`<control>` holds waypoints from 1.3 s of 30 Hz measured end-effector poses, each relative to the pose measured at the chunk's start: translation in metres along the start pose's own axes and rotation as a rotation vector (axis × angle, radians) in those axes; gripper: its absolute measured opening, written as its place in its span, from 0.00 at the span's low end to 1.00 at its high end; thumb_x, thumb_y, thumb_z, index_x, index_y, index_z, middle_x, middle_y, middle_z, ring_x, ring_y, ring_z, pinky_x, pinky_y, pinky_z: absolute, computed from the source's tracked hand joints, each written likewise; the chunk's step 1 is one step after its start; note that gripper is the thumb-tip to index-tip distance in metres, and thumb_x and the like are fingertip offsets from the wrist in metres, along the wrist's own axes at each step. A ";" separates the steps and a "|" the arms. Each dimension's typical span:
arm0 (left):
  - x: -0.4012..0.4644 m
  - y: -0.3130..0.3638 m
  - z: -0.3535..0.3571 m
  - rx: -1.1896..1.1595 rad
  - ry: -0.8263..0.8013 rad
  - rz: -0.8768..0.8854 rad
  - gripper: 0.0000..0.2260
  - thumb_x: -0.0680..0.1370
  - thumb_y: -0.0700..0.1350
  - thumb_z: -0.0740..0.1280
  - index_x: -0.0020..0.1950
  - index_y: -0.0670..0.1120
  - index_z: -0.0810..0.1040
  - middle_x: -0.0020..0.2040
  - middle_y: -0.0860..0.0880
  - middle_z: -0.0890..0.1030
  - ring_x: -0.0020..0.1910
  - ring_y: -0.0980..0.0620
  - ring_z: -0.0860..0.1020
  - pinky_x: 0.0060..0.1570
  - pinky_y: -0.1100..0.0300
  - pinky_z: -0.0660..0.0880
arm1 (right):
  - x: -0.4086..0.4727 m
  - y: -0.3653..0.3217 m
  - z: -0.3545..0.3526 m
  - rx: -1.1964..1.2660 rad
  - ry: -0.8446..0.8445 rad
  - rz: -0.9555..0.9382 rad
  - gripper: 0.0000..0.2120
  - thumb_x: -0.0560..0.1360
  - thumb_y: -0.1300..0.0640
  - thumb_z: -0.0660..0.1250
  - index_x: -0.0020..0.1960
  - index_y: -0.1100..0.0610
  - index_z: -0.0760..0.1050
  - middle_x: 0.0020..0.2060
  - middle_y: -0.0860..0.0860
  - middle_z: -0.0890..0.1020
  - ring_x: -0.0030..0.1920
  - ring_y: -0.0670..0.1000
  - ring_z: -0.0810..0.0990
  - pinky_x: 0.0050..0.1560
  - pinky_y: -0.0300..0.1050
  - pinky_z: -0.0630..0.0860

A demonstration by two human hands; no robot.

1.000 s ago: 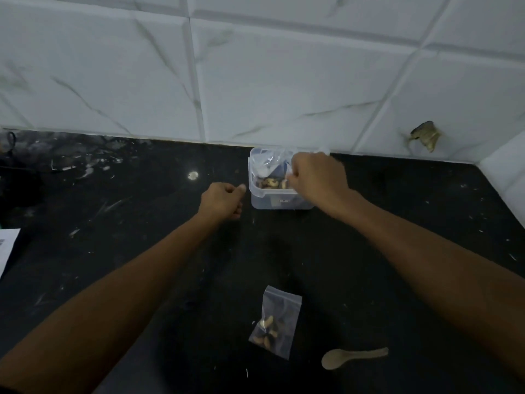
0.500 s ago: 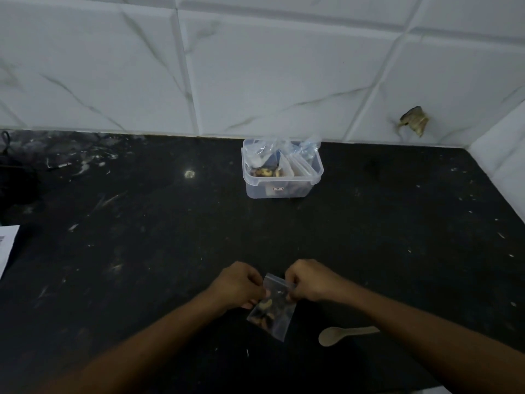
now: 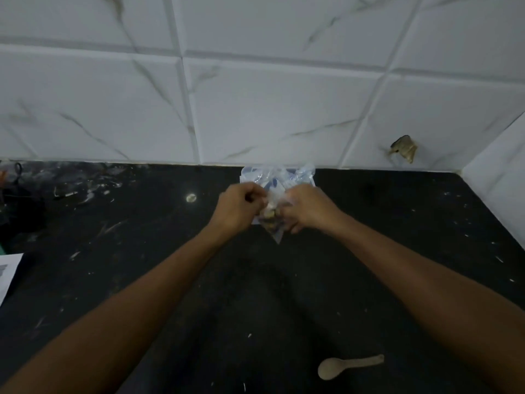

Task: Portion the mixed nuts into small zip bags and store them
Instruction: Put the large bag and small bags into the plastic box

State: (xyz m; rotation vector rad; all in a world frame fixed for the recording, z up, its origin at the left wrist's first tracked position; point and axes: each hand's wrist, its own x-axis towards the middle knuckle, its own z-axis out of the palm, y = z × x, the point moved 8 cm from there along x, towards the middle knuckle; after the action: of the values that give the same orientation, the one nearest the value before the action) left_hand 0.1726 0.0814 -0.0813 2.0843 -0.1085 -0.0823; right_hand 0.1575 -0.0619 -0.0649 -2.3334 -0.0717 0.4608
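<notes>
A small clear zip bag of mixed nuts point(image 3: 271, 220) hangs between my two hands, its lower corner pointing down. My left hand point(image 3: 237, 207) pinches its left top edge and my right hand point(image 3: 302, 207) pinches the right side, fingers curled. Just behind them, against the wall, stands the clear plastic container point(image 3: 308, 177) with several filled bags sticking out of its top; my hands hide most of it.
A pale wooden spoon point(image 3: 345, 366) lies on the black counter point(image 3: 170, 280) at the front right. A sheet of paper point(image 3: 7, 271) sits at the left edge. White tiled wall point(image 3: 255, 109) runs behind, with a corner wall at right.
Both hands picked the nut bag up from the near counter and carried it away from me, up to the container by the wall.
</notes>
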 end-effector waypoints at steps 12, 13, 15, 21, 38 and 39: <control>0.057 -0.048 -0.023 0.076 0.174 -0.300 0.06 0.77 0.43 0.67 0.50 0.42 0.80 0.45 0.47 0.79 0.44 0.50 0.77 0.45 0.57 0.74 | 0.087 0.012 -0.030 0.045 0.264 0.299 0.06 0.72 0.63 0.72 0.43 0.63 0.76 0.38 0.59 0.83 0.32 0.56 0.85 0.42 0.51 0.83; 0.058 -0.052 -0.021 0.078 0.161 -0.323 0.07 0.76 0.42 0.67 0.48 0.39 0.81 0.43 0.45 0.80 0.41 0.49 0.78 0.43 0.55 0.76 | 0.090 0.013 -0.026 -0.011 0.253 0.291 0.06 0.72 0.62 0.72 0.42 0.62 0.75 0.37 0.59 0.83 0.30 0.56 0.85 0.41 0.49 0.83; 0.058 -0.059 -0.016 0.071 0.123 -0.348 0.07 0.75 0.40 0.67 0.46 0.36 0.82 0.41 0.43 0.82 0.40 0.48 0.81 0.46 0.51 0.81 | 0.091 0.013 -0.021 -0.115 0.233 0.273 0.06 0.72 0.63 0.71 0.40 0.62 0.74 0.36 0.58 0.83 0.28 0.55 0.84 0.28 0.43 0.80; 0.059 -0.063 -0.007 0.063 0.073 -0.340 0.04 0.75 0.38 0.69 0.44 0.39 0.83 0.41 0.42 0.84 0.42 0.46 0.83 0.46 0.48 0.82 | 0.087 0.006 -0.022 -0.401 0.222 0.199 0.05 0.71 0.63 0.69 0.40 0.60 0.72 0.34 0.56 0.82 0.37 0.55 0.85 0.38 0.46 0.81; 0.060 -0.055 -0.007 0.086 0.128 -0.263 0.08 0.78 0.37 0.64 0.51 0.42 0.83 0.47 0.45 0.83 0.46 0.48 0.81 0.43 0.57 0.78 | 0.102 0.032 0.002 -0.312 0.182 0.240 0.12 0.74 0.51 0.64 0.53 0.58 0.75 0.36 0.51 0.77 0.40 0.53 0.79 0.47 0.50 0.80; 0.060 -0.056 -0.008 0.088 0.130 -0.260 0.09 0.78 0.37 0.64 0.51 0.42 0.83 0.47 0.45 0.83 0.46 0.48 0.81 0.43 0.58 0.78 | 0.100 0.032 0.002 -0.325 0.180 0.230 0.12 0.75 0.52 0.65 0.53 0.58 0.74 0.36 0.51 0.76 0.40 0.53 0.78 0.46 0.50 0.80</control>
State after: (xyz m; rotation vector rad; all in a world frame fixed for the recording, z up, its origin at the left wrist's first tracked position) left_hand 0.2351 0.1088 -0.1266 2.1757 0.2424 -0.1002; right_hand 0.2480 -0.0652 -0.1188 -2.7077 0.2263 0.3701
